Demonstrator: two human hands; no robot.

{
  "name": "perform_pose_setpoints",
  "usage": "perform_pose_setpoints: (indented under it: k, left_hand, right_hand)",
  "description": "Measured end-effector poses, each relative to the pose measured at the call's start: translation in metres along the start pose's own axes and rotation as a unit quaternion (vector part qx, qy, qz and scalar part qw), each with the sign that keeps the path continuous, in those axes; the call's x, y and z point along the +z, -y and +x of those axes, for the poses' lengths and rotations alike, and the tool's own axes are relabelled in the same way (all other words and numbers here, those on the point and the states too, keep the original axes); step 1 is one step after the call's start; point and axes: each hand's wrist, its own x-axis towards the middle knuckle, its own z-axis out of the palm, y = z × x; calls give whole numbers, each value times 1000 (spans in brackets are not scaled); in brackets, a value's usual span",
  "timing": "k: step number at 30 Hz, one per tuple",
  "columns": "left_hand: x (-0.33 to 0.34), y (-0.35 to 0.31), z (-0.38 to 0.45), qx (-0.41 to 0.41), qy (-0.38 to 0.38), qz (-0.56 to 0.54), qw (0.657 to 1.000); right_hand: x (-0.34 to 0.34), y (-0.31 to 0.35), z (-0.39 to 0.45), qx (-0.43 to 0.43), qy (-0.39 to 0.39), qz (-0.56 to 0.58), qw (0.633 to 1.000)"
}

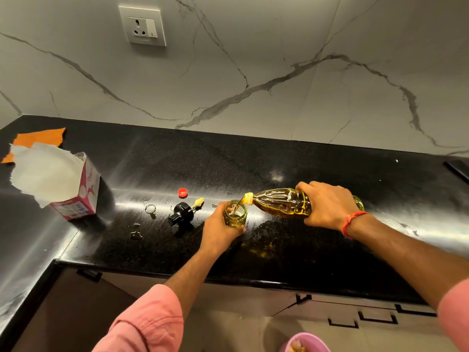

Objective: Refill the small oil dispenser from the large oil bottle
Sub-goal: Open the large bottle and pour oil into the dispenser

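Tissue box (76, 196) left on black counter (330, 168); orange cloth (38, 138) behind; wall socket (142, 26) above.

We count two hands (223, 228), one oil bottle (286, 204), one dispenser jar (236, 214), one red cap (182, 192), one black lid (180, 214), one tissue box (76, 191), one wall socket (143, 25).

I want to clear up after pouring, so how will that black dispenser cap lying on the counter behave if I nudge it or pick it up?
The black dispenser cap lies on its side and looks round, so it may roll. Oil drops spot the counter nearby, so it is probably slippery. It looks rigid and light.
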Motion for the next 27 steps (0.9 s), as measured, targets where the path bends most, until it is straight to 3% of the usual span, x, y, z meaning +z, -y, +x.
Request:
perform_pose_setpoints:
  k: [27]
  left_hand:
    - [-1,1,1,-3,3,10,1000]
  right_hand:
    - [-1,0,1,-2,-3,-1,1000]
